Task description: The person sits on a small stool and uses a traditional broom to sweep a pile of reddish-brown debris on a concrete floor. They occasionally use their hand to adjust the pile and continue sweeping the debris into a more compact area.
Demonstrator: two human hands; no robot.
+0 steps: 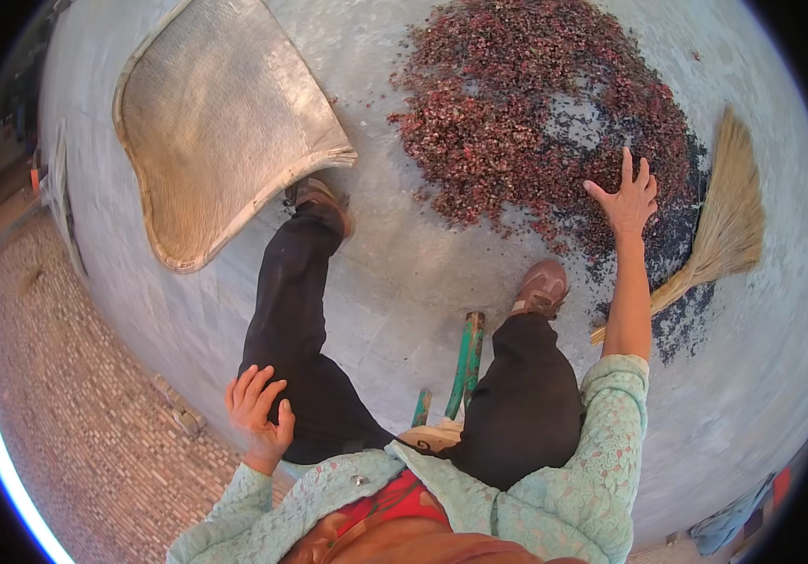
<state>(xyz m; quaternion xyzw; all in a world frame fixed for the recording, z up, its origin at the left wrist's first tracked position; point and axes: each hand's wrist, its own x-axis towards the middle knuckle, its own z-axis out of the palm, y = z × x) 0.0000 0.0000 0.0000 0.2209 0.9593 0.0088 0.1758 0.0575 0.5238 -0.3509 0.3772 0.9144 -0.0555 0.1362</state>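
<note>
A wide heap of small reddish-brown husks or peppercorn-like pods (479,113) lies on the concrete floor, with black seeds (681,315) strewn along its right side. Over the heap's lower right part reaches my right hand (627,197), fingers spread, holding nothing that I can see; whether it touches the pods I cannot tell. My left hand (258,418) rests by my left thigh, its fingers loosely apart and nothing in them. Right of my right forearm lies a straw hand broom (728,211), its handle end partly behind that forearm.
A large woven winnowing basket (220,122) lies on the floor at the upper left, near my left shoe (322,202). My right shoe (542,289) stands just below the heap. Between my legs shows a stool with green metal legs (466,362). Brick paving (94,376) borders the concrete at left.
</note>
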